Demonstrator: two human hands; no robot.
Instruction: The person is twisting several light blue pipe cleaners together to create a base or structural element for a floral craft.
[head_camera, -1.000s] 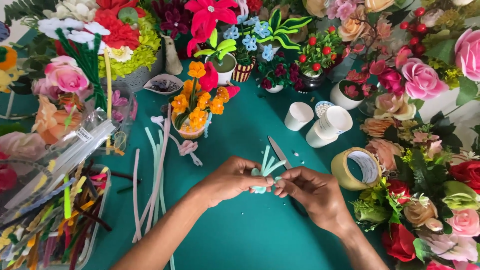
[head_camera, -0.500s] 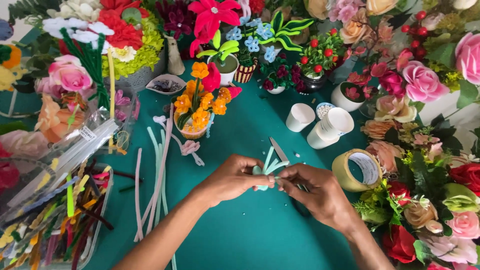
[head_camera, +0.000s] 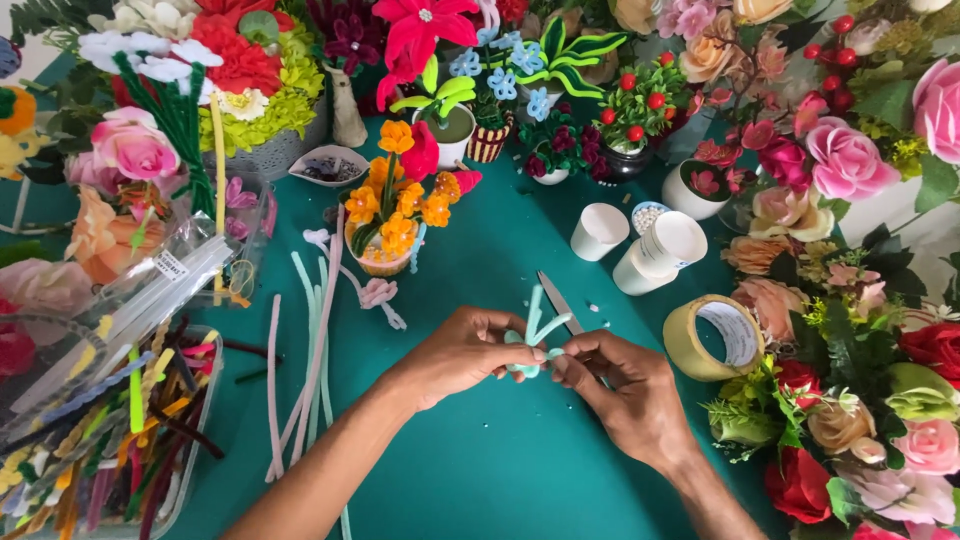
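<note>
left hand (head_camera: 462, 352): fingers pinched shut on pale green pipe cleaner (head_camera: 532, 345), from its left side
pipe cleaner: mid-table (head_camera: 470, 470), between both hands, loose ends pointing up-right, away
right hand (head_camera: 620, 385): fingertips closed on same piece, from right; both hands equally near
scissors (head_camera: 558, 300): just behind
</note>
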